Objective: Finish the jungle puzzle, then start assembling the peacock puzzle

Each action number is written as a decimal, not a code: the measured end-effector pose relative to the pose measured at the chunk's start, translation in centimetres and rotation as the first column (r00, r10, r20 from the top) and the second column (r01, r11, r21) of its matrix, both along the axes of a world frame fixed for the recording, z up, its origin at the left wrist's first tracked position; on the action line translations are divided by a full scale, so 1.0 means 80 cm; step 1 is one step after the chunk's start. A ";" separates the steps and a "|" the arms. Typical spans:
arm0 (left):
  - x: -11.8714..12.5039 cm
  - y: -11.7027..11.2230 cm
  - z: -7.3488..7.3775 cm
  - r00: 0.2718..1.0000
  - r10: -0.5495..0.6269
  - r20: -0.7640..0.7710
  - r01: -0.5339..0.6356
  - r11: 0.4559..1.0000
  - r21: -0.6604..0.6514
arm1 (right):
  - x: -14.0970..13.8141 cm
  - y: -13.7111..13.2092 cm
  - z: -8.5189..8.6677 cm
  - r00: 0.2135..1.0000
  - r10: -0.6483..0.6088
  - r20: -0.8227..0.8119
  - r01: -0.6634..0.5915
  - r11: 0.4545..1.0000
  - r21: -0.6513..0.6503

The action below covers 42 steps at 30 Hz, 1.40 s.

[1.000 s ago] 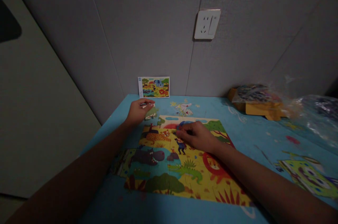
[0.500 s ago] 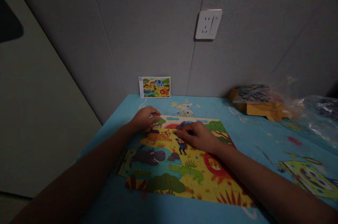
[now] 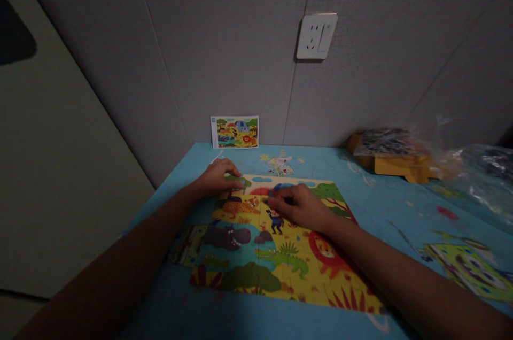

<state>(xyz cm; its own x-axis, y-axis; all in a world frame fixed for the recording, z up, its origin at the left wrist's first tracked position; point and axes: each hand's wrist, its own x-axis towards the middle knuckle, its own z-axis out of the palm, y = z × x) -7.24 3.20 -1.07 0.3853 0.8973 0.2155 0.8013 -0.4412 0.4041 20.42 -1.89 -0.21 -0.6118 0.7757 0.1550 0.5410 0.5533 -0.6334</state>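
Observation:
A colourful animal jigsaw puzzle [image 3: 256,254] lies assembled on the blue table [image 3: 372,206]. My left hand [image 3: 216,178] sits at the puzzle's far left corner, its fingers closed over a green puzzle piece [image 3: 239,183] and pressing it down into the corner. My right hand [image 3: 298,206] rests on the upper middle of the puzzle. Its fingers are loosely bent, the tips touch the picture, and it holds nothing.
A small reference card [image 3: 234,131] with the same picture leans against the grey wall at the table's back edge. A yellow box [image 3: 395,161] in clear plastic wrap stands at the back right. A wall socket [image 3: 316,36] is above. The table's left edge drops off beside my left arm.
My left hand carried the green piece from just beyond the puzzle's far left corner down onto that corner. My right hand has stayed in place.

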 end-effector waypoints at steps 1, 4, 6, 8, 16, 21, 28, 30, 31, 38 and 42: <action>-0.001 0.001 0.000 1.000 -0.013 0.004 0.013 1.000 -0.003 | 0.000 0.000 0.000 1.000 0.004 -0.001 -0.004 1.000 0.004; -0.004 0.002 0.001 0.998 -0.060 0.014 0.060 0.998 -0.026 | 0.001 0.001 -0.002 1.000 0.009 0.004 -0.009 1.000 0.004; -0.005 0.002 0.002 0.996 -0.076 0.050 0.078 0.996 -0.040 | 0.001 0.001 -0.002 1.000 0.005 0.009 -0.005 1.000 -0.006; -0.006 0.002 0.001 0.992 -0.079 0.097 0.084 0.995 -0.052 | 0.001 0.001 -0.001 1.000 0.000 0.011 0.000 1.000 -0.014; -0.005 0.006 -0.007 0.989 -0.083 0.126 0.093 0.993 -0.073 | 0.000 0.003 -0.003 1.000 -0.005 0.024 0.005 1.000 -0.001; -0.006 0.007 -0.008 0.986 -0.100 0.130 0.109 0.992 -0.068 | 0.001 0.002 -0.002 1.000 -0.003 0.012 0.003 1.000 -0.003; 0.001 0.002 -0.003 0.997 -0.078 -0.014 0.078 0.997 -0.012 | -0.003 -0.002 -0.002 1.000 0.006 0.015 -0.006 1.000 -0.002; 0.005 -0.001 -0.003 0.996 -0.081 -0.025 0.082 0.996 0.019 | 0.000 0.002 0.001 0.998 -0.058 0.031 0.056 0.997 0.055; 0.007 -0.003 -0.003 0.996 -0.082 -0.025 0.083 0.996 0.040 | 0.006 0.006 0.005 0.990 -0.141 0.021 0.137 0.983 0.123; 0.008 -0.003 -0.019 0.997 -0.079 -0.017 0.080 0.994 0.074 | 0.140 0.052 0.051 0.275 -0.848 -0.454 0.902 0.064 0.427; 0.004 0.004 -0.029 0.998 -0.067 0.000 0.067 0.993 0.100 | 0.245 0.061 0.049 -0.095 -0.915 -0.392 0.928 -0.224 0.297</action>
